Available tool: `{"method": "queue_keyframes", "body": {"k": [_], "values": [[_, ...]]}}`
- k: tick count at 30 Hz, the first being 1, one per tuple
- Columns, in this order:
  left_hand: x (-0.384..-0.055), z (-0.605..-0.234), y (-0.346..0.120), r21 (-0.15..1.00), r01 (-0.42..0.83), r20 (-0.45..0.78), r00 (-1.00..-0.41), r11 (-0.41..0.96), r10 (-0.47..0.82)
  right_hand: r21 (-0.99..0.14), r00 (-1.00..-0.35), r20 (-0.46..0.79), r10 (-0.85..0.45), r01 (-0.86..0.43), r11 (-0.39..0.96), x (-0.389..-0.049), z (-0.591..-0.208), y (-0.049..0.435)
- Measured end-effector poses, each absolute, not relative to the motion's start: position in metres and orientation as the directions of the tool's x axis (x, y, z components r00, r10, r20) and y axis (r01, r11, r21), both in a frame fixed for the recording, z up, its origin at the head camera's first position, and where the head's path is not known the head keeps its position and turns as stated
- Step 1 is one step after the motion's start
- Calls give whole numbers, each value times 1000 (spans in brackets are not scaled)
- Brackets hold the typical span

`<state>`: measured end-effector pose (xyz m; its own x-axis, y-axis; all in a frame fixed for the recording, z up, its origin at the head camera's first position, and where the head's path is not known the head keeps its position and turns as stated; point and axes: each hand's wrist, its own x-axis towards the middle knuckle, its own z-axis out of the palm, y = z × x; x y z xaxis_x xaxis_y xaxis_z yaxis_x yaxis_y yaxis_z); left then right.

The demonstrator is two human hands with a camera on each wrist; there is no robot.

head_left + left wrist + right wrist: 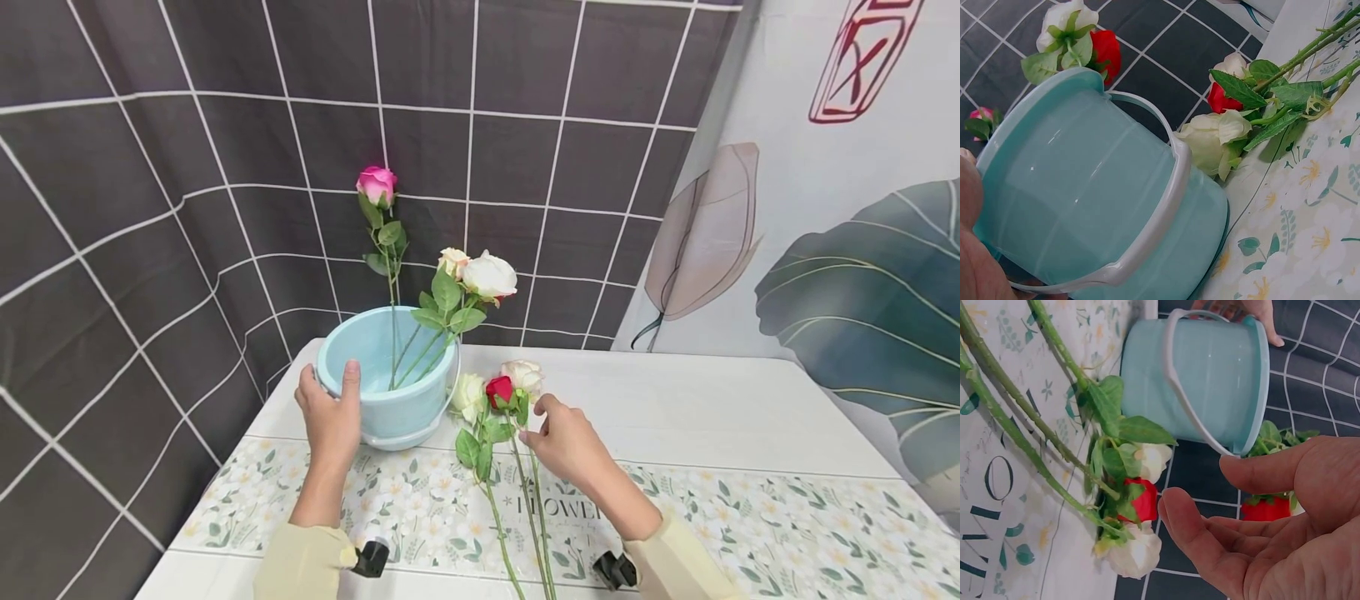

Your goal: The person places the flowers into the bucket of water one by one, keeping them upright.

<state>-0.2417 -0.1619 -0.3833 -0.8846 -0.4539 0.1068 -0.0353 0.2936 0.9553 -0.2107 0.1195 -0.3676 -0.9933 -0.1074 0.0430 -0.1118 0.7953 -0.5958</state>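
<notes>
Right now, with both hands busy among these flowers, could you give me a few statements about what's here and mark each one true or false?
1. The left hand is holding the light blue bucket at its side. True.

2. The right hand is clenched around the bucket's handle. False: the hand holds nothing, and is close to the roses outside the bucket.

3. Outside the bucket, a red rose lies between a cream rose and a pale pinkish-white rose. True.

4. The bright pink rose lies flat on the table. False: it stands in the bucket.

5. The bucket's handle is black. False: it is whitish.
</notes>
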Motion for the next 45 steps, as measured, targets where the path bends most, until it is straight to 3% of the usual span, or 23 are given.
{"method": "queue_keyframes", "body": {"k": [18, 45], "values": [[-241, -383, -162, 955, -42, 100, -886, 293, -452, -624, -988, -81, -129, -51, 780, -205, -378, 122], [-241, -383, -161, 954, -38, 107, -884, 297, -456, -581, -981, -155, -119, -7, 814, -200, -402, 124]]}}
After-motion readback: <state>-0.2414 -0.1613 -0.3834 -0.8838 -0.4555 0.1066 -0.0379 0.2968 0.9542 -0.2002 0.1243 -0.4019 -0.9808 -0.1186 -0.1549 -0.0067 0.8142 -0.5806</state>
